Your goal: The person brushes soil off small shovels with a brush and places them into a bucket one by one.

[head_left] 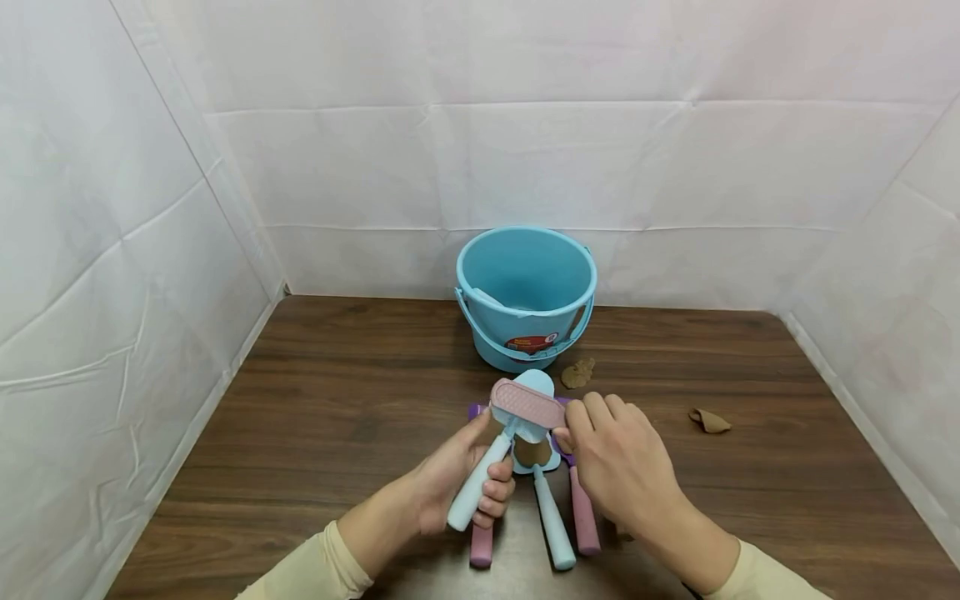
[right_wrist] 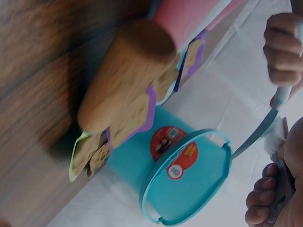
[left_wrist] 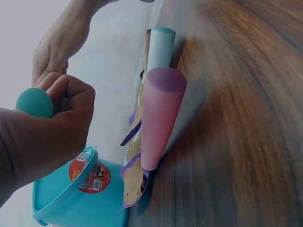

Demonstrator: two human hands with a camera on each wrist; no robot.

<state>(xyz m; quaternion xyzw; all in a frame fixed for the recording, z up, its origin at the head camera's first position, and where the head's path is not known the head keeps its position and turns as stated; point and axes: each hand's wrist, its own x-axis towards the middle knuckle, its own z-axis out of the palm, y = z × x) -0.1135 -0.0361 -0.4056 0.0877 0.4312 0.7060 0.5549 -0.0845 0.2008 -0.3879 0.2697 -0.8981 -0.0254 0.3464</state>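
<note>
Head view: two hands (head_left: pixel 453 479) (head_left: pixel 618 458) grip one trowel (head_left: pixel 491 461), one brush (head_left: pixel 528 406)

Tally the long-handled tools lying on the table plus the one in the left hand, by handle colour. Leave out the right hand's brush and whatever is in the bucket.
Pale blue handles: 2, one in the left hand, one on the table
Pink handles: 2
Tan handle: 1
Total: 5
</note>
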